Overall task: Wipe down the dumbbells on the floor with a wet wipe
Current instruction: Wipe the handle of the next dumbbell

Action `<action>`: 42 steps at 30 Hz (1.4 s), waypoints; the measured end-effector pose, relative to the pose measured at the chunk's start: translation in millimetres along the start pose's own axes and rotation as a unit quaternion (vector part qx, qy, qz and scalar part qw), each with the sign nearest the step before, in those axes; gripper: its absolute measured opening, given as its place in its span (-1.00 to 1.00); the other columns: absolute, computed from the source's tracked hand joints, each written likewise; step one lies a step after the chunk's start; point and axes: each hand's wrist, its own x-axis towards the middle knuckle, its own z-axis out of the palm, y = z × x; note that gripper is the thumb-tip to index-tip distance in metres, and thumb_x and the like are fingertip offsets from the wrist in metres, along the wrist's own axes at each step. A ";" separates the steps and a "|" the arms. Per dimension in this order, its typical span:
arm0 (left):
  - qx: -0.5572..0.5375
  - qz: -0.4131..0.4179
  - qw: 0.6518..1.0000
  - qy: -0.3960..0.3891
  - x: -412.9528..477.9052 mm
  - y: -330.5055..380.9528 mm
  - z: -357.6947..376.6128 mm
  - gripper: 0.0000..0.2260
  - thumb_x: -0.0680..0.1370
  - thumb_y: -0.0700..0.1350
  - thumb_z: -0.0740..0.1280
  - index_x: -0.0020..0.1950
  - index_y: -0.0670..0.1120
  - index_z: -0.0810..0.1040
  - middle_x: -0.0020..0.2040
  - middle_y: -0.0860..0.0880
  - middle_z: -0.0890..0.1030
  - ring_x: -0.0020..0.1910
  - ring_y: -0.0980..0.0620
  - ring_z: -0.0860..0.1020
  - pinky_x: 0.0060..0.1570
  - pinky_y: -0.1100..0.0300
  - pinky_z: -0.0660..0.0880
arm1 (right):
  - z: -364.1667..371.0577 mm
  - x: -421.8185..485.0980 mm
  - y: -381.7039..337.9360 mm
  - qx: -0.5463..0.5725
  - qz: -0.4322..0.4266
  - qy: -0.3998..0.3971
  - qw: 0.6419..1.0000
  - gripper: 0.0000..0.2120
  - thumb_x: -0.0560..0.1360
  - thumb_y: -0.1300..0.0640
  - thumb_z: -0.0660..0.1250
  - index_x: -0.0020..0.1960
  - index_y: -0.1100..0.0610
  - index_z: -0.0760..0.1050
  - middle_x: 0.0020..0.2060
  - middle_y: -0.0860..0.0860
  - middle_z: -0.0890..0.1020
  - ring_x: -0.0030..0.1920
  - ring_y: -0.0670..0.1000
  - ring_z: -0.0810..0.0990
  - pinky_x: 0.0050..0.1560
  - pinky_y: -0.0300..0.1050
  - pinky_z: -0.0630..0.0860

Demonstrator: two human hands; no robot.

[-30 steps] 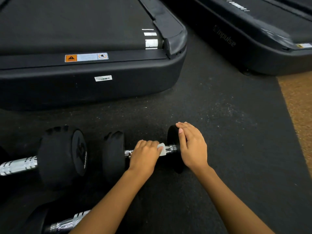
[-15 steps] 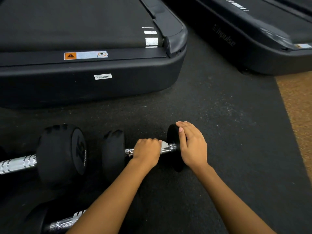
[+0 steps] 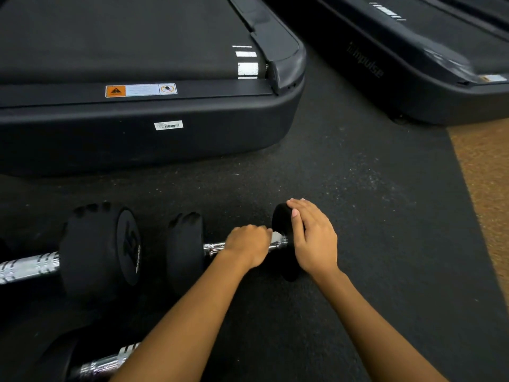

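A small black dumbbell (image 3: 185,244) with a chrome handle lies on the dark rubber floor. My left hand (image 3: 249,244) grips its handle with a white wet wipe (image 3: 276,236) under the fingers; only a corner of the wipe shows. My right hand (image 3: 312,237) rests with straight fingers on the dumbbell's right head (image 3: 281,219). A bigger dumbbell (image 3: 99,252) marked 15 lies to the left. A third dumbbell (image 3: 102,363) lies at the bottom left, partly hidden by my left forearm.
A black treadmill deck (image 3: 154,139) stands just behind the dumbbells. A second treadmill (image 3: 413,78) stands at the back right. A brown floor strip (image 3: 487,194) borders the mat on the right. Open mat stretches to the right of my hands.
My left hand has rolled over the handle with the wipe, so less of the wipe shows. The right hand has stayed on the dumbbell's head.
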 end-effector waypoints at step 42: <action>-0.061 0.102 0.978 0.171 -18.8 -8.9 26.6 -0.62 0.56 -0.10 0.26 0.38 -0.05 0.38 0.31 0.01 0.48 0.28 0.07 0.41 0.34 0.24 0.17 | -0.6 -0.2 0.5 0.014 0.003 -0.003 1.000 -0.54 0.57 -0.06 -0.05 0.24 0.08 0.51 0.21 -0.04 0.56 0.33 -0.07 0.39 0.31 -0.18 0.24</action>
